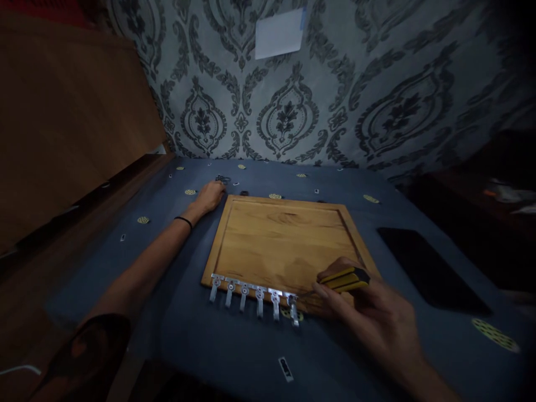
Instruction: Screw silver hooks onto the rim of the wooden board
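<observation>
My right hand (381, 312) is closed around a screwdriver with a yellow and black handle (345, 279). Its thin shaft points left toward the rightmost of several silver cabinet hinges (260, 301). These hinges sit in a row along the near edge of a wooden cabinet door (288, 237), their arms sticking out past the edge. Beyond the door's far left corner, my left hand (211, 195) rests with curled fingers beside a small pile of dark metal pieces (223, 179), perhaps screws. What its fingertips hold, if anything, is hidden.
A blue patterned cloth (184, 335) covers the work surface. A flat black phone-like slab (431, 271) lies right of the door. Wooden furniture (71, 123) stands at the left, and a patterned wall (288, 111) with a white card (280, 34) rises behind.
</observation>
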{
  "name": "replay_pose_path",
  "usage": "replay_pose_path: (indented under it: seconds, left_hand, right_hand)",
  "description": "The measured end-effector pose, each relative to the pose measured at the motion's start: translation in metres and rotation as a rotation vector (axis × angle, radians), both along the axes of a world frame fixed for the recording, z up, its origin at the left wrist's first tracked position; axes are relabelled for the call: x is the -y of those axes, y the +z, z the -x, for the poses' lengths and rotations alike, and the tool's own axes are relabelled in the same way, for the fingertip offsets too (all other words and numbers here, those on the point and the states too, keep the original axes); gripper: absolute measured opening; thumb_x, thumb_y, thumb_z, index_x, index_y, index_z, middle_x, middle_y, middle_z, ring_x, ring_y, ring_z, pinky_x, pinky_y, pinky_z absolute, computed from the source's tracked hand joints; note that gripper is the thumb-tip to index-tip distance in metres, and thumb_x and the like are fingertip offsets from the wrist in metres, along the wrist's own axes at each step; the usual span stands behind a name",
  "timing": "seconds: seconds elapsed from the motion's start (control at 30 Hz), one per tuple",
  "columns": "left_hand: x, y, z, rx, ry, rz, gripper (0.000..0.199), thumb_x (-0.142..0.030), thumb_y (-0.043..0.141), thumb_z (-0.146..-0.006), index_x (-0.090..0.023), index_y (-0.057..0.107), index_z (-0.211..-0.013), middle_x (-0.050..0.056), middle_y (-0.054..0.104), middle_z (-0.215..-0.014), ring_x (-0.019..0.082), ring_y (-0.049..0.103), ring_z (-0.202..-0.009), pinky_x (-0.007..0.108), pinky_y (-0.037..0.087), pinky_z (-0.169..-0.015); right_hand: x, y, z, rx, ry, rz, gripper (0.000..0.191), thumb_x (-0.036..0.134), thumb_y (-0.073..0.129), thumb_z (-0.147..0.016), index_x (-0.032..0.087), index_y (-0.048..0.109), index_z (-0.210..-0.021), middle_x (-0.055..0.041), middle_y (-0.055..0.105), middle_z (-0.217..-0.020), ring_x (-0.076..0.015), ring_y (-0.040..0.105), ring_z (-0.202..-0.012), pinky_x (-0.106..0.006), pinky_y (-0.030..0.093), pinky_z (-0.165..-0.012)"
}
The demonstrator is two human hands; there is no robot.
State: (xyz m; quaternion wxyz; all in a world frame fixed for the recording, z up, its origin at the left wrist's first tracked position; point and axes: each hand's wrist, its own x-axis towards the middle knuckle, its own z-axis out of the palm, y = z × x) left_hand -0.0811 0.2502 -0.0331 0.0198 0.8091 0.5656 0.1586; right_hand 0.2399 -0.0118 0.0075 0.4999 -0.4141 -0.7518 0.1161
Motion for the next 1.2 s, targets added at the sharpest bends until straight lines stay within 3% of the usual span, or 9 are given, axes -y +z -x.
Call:
replay_pose_path:
  seconds: [0.2,0.27,0.37,0.53,0.7,0.97,1.2]
  left_hand:
    - [0.007,0.007,-0.002,-0.081,0.087,0.045,0.035,-0.041,0.068,-0.104,-0.017,0.067,-0.130,0.011,0.068,-0.133,0.027,0.068,-0.119,0.050,0.058,-0.104]
    - [0.006,0.008,-0.001,-0.093,0.106,0.054,0.025,-0.030,0.059,-0.106,-0.014,0.072,-0.119,0.013,0.072,-0.125,0.030,0.066,-0.123,0.048,0.052,-0.109]
    - [0.007,0.011,0.000,-0.112,0.148,0.066,0.026,-0.017,0.050,-0.101,-0.013,0.075,-0.108,0.016,0.076,-0.115,0.034,0.064,-0.124,0.042,0.047,-0.110]
    - [0.020,0.015,0.005,-0.140,0.225,0.077,0.028,-0.015,0.050,-0.096,-0.013,0.072,-0.112,0.017,0.075,-0.119,0.034,0.064,-0.122,0.041,0.046,-0.109]
    - [0.044,0.025,0.011,-0.209,0.256,0.123,0.029,-0.016,0.047,-0.095,-0.014,0.071,-0.111,0.015,0.074,-0.117,0.033,0.065,-0.117,0.040,0.048,-0.104]
    - [0.110,0.041,0.029,-0.295,0.197,0.252,0.030,-0.022,0.047,-0.098,-0.013,0.069,-0.116,0.009,0.074,-0.109,0.025,0.065,-0.104,0.033,0.047,-0.095]
    - [0.124,0.049,0.033,-0.310,0.147,0.287,0.035,-0.026,0.044,-0.100,-0.013,0.067,-0.123,0.011,0.074,-0.117,0.027,0.064,-0.108,0.036,0.045,-0.098]
  right_hand:
    - [0.004,-0.003,0.001,-0.066,-0.022,0.100,0.032,0.041,0.076,-0.094,0.027,0.062,-0.068,0.0006,0.064,-0.064,-0.0181,0.062,-0.056,-0.032,0.048,-0.053]
    - [0.004,-0.006,0.002,-0.070,-0.024,0.145,0.033,0.041,0.076,-0.094,0.026,0.061,-0.068,0.0011,0.063,-0.065,-0.0162,0.060,-0.057,-0.031,0.047,-0.054]
    - [0.005,-0.008,0.002,-0.108,-0.030,0.160,0.034,0.041,0.077,-0.093,0.024,0.061,-0.068,0.0020,0.060,-0.064,-0.0144,0.058,-0.058,-0.030,0.045,-0.055]
    - [0.006,-0.007,0.004,-0.152,-0.002,0.188,0.034,0.047,0.079,-0.092,0.024,0.064,-0.071,0.0016,0.063,-0.068,-0.0146,0.059,-0.061,-0.030,0.046,-0.057]
    - [0.007,-0.008,0.003,-0.140,-0.011,0.199,0.033,0.040,0.079,-0.093,0.024,0.063,-0.069,0.0014,0.063,-0.069,-0.0149,0.059,-0.062,-0.031,0.047,-0.058]
    - [0.007,-0.009,0.001,-0.086,-0.004,0.139,0.035,0.041,0.078,-0.095,0.025,0.060,-0.070,0.0007,0.064,-0.070,-0.0175,0.063,-0.066,-0.035,0.048,-0.061]
    - [0.005,-0.010,-0.002,-0.069,0.068,0.029,0.029,0.026,0.080,-0.093,0.025,0.058,-0.075,0.0018,0.060,-0.069,-0.0172,0.062,-0.064,-0.034,0.045,-0.056]
